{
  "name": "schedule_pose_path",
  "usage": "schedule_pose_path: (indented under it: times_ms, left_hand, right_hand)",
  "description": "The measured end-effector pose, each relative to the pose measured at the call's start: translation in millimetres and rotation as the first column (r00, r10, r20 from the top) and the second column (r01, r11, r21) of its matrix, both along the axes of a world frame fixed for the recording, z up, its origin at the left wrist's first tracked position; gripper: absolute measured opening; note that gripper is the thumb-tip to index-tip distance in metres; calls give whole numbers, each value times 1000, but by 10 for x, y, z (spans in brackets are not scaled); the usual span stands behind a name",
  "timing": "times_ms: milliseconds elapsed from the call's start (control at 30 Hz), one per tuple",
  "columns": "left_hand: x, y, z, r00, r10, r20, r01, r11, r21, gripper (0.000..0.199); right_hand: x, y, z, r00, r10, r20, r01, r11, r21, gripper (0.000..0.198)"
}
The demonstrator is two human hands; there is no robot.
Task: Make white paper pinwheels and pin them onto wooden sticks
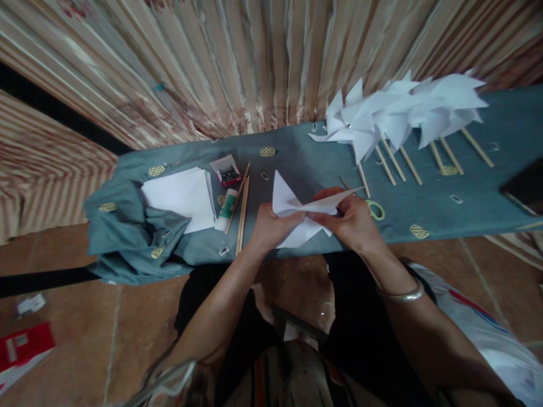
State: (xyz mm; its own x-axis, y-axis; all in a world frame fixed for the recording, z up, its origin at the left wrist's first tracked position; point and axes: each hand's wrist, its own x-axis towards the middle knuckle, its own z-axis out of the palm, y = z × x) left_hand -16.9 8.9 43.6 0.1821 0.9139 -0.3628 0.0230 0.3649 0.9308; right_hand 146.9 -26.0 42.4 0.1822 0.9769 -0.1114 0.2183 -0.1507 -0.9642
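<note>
Between both hands is a white paper pinwheel (pixel 285 195), its blades folded toward the middle and no stick visible on it. My left hand (pixel 274 227) grips its left side, thumb pressed near the centre. From the other side my right hand (pixel 354 221) pinches the paper, its thumb meeting the left one at the middle. Just beyond the right hand lie scissors with a pale green handle (pixel 375 210), partly hidden. Left of my left hand are several thin wooden sticks (pixel 243 213), a glue stick (pixel 228 204) and a small open box of dark metal pins (pixel 228 172).
A stack of white paper sheets (pixel 180 195) lies at the left of the cloth-covered table (pixel 297 152). Finished-looking white pinwheels on sticks (pixel 399 110) lie in a row at the back right. A dark object (pixel 526 186) rests at the right edge. Striped curtain (pixel 263 62) hangs behind.
</note>
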Motion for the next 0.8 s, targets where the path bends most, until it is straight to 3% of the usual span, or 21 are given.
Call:
schedule_pose_path:
  times_ms: [500, 800]
  left_hand:
    - [-26, -25, -85, 999, -4, 45, 3, 1000, 24, 20]
    - [-52, -47, -96, 998, -20, 61, 17, 999, 49, 12]
  right_hand:
    - [-31, 0, -77, 998, -11, -61, 12, 1000, 18, 46]
    - [-82, -14, -92, 990, -13, -142, 20, 999, 45, 40]
